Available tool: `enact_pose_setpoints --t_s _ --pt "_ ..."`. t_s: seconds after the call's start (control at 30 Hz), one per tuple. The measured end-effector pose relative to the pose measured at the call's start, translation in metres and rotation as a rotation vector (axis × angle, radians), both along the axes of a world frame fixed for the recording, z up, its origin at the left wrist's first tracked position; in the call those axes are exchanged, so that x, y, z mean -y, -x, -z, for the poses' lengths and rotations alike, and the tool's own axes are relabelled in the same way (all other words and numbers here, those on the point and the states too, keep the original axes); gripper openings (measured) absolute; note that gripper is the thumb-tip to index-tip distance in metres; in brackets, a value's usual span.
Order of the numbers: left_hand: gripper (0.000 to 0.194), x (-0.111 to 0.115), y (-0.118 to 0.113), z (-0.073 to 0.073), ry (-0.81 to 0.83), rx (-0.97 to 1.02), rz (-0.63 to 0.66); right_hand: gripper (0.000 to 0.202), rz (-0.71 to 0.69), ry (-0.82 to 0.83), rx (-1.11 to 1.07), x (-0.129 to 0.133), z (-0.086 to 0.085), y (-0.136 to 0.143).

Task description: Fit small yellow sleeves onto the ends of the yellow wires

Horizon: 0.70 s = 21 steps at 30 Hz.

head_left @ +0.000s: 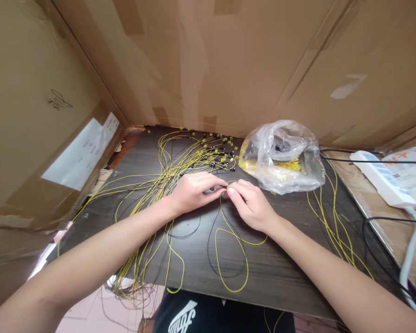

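Observation:
My left hand [196, 190] and my right hand [247, 201] meet fingertip to fingertip above the dark tabletop. Both are closed in a pinch on a thin yellow wire [247, 266], which hangs down and lies in a loop below them. A small dark piece shows between the fingertips, mostly hidden. Beside the loop runs a thin black wire [210, 249]. Left of my hands spreads a bundle of yellow wires [166, 180], with small black ends [222, 159] gathered toward the back.
A clear plastic bag [312, 171] with yellow pieces inside stands at the back right. More yellow wires [336, 222] hang over the right side, near a white power strip [381, 178] and cables. Cardboard walls [208, 60] enclose the back and left of the table [273, 282].

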<state>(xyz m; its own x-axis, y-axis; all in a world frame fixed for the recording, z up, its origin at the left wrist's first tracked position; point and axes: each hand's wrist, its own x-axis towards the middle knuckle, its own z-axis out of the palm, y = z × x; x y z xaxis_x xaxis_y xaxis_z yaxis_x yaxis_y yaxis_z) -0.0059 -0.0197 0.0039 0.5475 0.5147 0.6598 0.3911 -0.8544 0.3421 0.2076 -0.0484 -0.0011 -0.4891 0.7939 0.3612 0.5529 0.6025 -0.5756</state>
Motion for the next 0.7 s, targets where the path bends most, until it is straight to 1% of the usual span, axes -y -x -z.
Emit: enact_pose_setpoints --t_s 0.1,0.17,0.27,0.37,0.47,0.57,0.7 --pt "0.012 -0.001 0.001 -0.002 0.256 0.156 -0.061 0.026 0.068 -0.042 0.011 0.001 -0.001 0.002" --pt "0.014 -0.003 0.000 -0.004 0.411 0.264 -0.098 0.025 0.105 -0.095 0.036 0.003 -0.002 0.004" --pt "0.019 -0.004 -0.002 -0.011 0.528 0.364 -0.088 0.029 0.087 -0.162 0.111 0.004 -0.003 0.007" --pt "0.022 -0.005 -0.003 -0.021 0.546 0.428 -0.076 0.020 0.025 -0.193 0.180 0.005 -0.003 0.009" --pt "0.025 -0.011 0.001 -0.036 0.505 0.490 -0.120 0.022 0.041 -0.206 0.151 0.006 -0.007 0.008" --pt "0.026 -0.026 0.013 -0.050 0.480 0.576 -0.201 0.026 0.109 -0.169 -0.019 0.006 -0.013 0.002" --pt "0.031 -0.051 0.037 -0.065 0.498 0.772 -0.342 0.032 0.178 -0.052 -0.284 0.000 -0.024 -0.008"
